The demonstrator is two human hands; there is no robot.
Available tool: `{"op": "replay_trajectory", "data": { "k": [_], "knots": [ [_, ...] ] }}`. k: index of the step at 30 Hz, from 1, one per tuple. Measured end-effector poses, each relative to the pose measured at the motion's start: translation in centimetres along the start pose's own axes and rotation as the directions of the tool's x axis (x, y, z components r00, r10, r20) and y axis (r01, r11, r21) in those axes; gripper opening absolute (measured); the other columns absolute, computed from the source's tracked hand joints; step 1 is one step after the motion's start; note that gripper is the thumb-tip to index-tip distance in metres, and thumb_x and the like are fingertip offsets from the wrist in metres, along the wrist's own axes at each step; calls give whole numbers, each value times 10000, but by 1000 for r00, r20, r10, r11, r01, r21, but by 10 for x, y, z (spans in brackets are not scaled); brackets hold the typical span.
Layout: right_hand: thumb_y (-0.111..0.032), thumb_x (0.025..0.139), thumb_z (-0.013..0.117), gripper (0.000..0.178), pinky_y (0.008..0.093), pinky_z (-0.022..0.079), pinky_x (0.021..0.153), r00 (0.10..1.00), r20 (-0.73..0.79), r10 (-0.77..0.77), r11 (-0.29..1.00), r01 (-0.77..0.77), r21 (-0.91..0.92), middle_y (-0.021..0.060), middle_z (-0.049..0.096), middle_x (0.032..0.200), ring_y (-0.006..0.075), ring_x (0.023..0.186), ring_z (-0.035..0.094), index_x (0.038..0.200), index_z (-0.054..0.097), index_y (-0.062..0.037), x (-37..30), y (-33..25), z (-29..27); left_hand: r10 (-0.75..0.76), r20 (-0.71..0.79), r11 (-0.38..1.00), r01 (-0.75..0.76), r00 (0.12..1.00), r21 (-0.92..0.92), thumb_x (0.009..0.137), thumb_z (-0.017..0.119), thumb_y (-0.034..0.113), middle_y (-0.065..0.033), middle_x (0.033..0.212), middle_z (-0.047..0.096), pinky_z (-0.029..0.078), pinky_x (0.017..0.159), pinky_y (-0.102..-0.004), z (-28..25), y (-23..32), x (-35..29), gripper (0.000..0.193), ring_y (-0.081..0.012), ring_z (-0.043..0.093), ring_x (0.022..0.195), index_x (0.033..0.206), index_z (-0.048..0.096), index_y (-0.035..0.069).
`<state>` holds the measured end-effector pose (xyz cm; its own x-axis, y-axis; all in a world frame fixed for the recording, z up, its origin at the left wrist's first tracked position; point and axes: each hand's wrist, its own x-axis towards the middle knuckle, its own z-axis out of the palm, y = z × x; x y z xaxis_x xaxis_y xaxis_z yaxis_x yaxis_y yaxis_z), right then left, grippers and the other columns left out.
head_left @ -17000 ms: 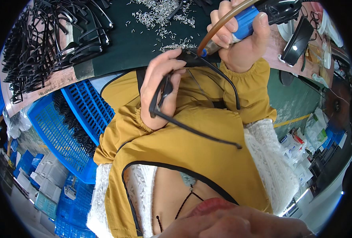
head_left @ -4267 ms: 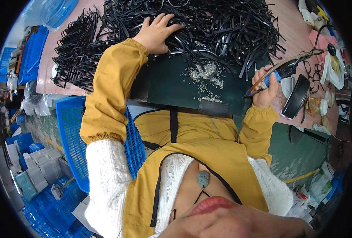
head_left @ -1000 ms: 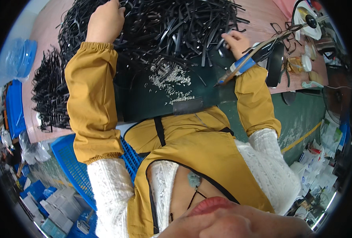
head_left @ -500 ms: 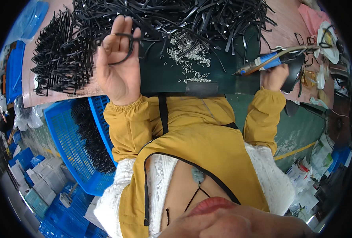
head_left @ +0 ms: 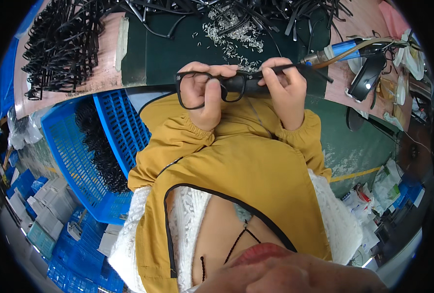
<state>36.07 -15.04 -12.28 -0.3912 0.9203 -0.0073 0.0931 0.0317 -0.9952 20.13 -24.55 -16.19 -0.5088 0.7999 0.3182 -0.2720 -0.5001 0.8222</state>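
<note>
A black eyeglass frame [head_left: 179,92] is held up in front of me, just above the table's near edge. My left hand [head_left: 206,105] grips it, its thumb showing through one lens opening and its fingers along the top rim. At the frame's other end, my right hand [head_left: 289,95] pinches a black temple arm [head_left: 254,75] between thumb and fingers. Whether the temple is joined to the frame I cannot tell. Beyond my right hand, a blue power screwdriver [head_left: 341,49] with a brown hose lies on the table, out of my grasp.
Small silver screw-like pieces [head_left: 236,31] are scattered on the dark green mat [head_left: 163,53]. Loose black temple arms [head_left: 300,17] pile up at the back. Black eyeglass frames [head_left: 63,51] are stacked at left. Below the table's left edge stands a blue basket [head_left: 73,161] containing black items.
My right hand has let go of the screwdriver and moved left to the temple arm. My left hand has come down and right from its raised place, holding the eyeglass frame. The view has shifted.
</note>
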Motion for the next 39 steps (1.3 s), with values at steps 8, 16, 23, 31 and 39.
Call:
{"op": "replay_trajectory", "data": {
  "k": [8,16,23,31,39],
  "knots": [
    [30,968,659,102,239,575,695,999,-52,12,993,-6,117,98,688,1030,119,788,676,1063,657,66,1,3,9,-116,121,974,89,986,208,794,831,-60,-214,1259,646,557,992,-405,-17,7,-35,662,-355,654,1224,1325,442,12],
    [43,918,673,82,252,570,643,977,-50,-207,956,191,-223,96,702,968,135,704,694,994,697,58,0,8,18,129,86,951,-147,988,270,731,902,2,-181,1070,703,562,994,-415,-1,-5,-32,502,-368,704,1140,1147,622,3],
    [41,908,656,413,264,577,850,877,475,-65,989,119,-83,96,585,1200,158,1006,681,1317,616,-1,45,-32,3,-336,-264,942,317,904,-112,995,530,-2,-161,1067,653,616,878,-347,-7,43,7,453,-305,713,1046,1428,407,-52],
    [-250,922,671,194,349,502,644,747,381,-545,285,593,-753,72,623,860,251,736,624,983,671,-65,174,-49,129,-458,-272,879,476,846,4,1104,421,387,-122,809,651,596,566,-270,-25,58,27,569,-257,724,718,1311,556,-126],
    [13,954,674,113,209,551,672,991,137,-7,999,2,37,46,652,924,90,808,665,1047,622,50,47,-59,27,-713,-144,701,704,686,-119,1089,342,404,-115,763,683,559,611,-260,-32,72,40,622,-248,721,697,1279,611,-123]
  ]
}}
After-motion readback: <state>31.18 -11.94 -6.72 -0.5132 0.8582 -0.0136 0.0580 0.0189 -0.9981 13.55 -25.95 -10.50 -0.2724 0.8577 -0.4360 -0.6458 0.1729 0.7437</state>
